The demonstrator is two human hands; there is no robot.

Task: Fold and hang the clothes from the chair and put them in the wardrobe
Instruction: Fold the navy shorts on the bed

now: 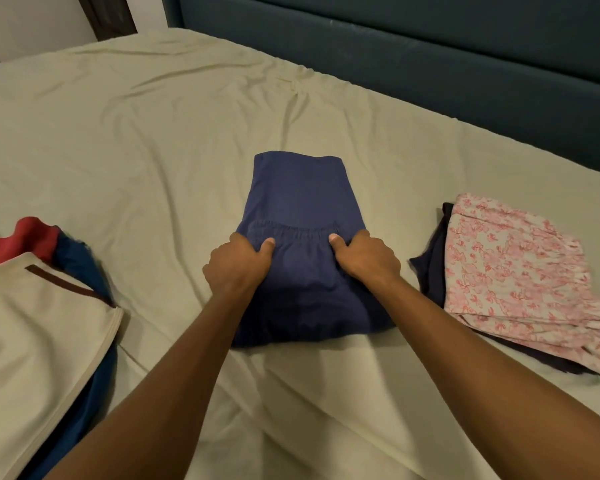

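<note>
Two clothing piles flank the work spot on the pale green bed sheet [153,140]: at left, a cream garment w/ brown trim [32,327] over red and dark blue pieces; at right, a folded pink floral piece [520,271] atop dark fabric, w/ a teal headboard [430,64] behind. Navy elastic-waist shorts [298,202] lie mid-bed, partly folded. Left hand [238,265] and right hand [368,258] each grip the fold at its sides, thumbs on top, fingers curled under; no writing legible.

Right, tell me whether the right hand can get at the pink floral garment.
Probably yes: the pink floral garment lies uncovered right of the right hand, but that hand grips the navy shorts.
</note>
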